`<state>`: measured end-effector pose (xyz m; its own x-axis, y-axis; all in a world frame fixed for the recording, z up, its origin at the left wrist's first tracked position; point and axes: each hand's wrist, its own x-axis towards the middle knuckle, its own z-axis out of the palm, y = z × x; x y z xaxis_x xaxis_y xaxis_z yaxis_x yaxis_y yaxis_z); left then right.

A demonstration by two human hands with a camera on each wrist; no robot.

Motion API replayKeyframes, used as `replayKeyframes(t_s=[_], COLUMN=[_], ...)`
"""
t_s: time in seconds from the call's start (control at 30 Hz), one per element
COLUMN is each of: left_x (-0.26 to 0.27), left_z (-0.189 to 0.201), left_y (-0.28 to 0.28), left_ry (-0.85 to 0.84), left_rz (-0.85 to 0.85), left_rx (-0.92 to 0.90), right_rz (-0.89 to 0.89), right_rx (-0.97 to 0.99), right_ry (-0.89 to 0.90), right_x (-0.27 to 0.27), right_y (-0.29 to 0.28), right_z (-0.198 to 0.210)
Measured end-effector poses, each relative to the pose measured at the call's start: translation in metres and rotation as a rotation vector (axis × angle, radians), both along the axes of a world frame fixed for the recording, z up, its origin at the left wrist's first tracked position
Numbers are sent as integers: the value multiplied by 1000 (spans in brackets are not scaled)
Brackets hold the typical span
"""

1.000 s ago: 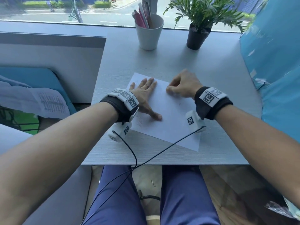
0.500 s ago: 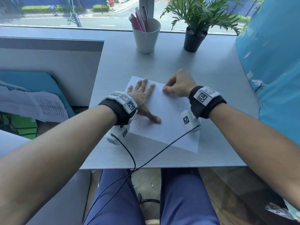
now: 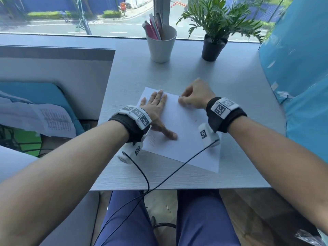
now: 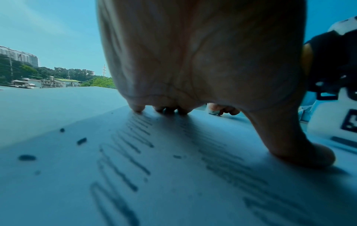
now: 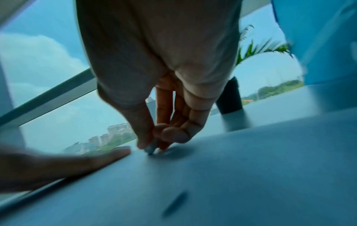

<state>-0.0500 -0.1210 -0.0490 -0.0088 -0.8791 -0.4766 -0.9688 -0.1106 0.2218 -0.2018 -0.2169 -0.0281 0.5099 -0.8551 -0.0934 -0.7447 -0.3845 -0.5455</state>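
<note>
The fingers (image 5: 173, 134) and thumb of your right hand (image 3: 194, 95) pinch narrow round a small grey stub (image 5: 150, 150), likely an eraser. Its tip is down on the paper (image 3: 186, 132) close to the far edge. Your left hand (image 3: 156, 110) lies flat with straight fingers, pinning the paper's left side to the table (image 3: 230, 77), fingertips just beside the stub. The scribbles (image 3: 152, 139) lie near and left of the stub, by your left thumb. Your left hand is nearer them, so your right hand likely has to come near-left.
</note>
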Motion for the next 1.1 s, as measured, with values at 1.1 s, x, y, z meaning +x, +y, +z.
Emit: replayKeyframes(t_s=[1.1], left_x=[-2], left_z=[-1], left_y=[1], left_ry=[3], left_rz=[6], left_rx=[-9], right_rz=[81], right_rx=[25], right_ry=[40], right_x=[16], right_y=[-8], right_z=[0])
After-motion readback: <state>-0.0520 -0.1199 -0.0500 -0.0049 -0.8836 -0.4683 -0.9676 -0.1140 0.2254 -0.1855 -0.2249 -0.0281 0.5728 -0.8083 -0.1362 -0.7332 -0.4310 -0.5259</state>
